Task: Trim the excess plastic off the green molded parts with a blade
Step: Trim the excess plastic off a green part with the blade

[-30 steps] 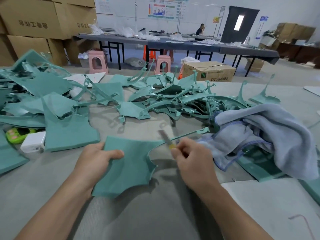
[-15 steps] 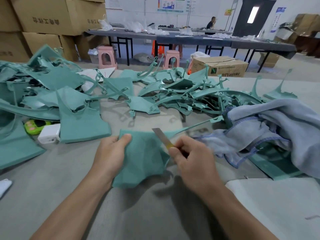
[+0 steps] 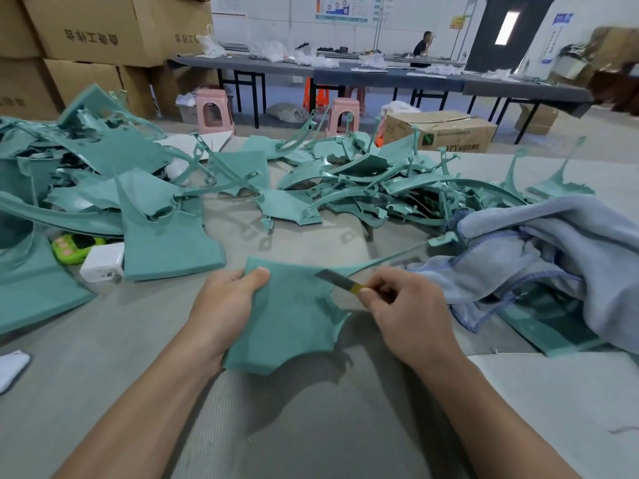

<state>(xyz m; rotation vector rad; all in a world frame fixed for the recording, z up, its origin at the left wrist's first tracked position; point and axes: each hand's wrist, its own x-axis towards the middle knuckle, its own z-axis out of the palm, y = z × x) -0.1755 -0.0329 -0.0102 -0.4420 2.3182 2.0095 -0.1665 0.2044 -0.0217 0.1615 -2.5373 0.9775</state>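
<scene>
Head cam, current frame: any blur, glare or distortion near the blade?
Head view: blade and green part sharp, no glare; soft shadows fall toward the camera under the part and right hand; wide-angle bending tilts the cardboard boxes at left; top-right corner smeared.

Rear of blade [image 3: 337,281] inside right hand [image 3: 411,316]; green panel [image 3: 546,326] half beneath towel [image 3: 570,243].

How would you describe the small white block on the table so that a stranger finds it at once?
Start at the pile of green molded parts on the left of the grey table. At its near edge, beside the flat green panel, lies the small white block. Alone there it is white and box-shaped, with a lime-green gadget next to it.
</scene>
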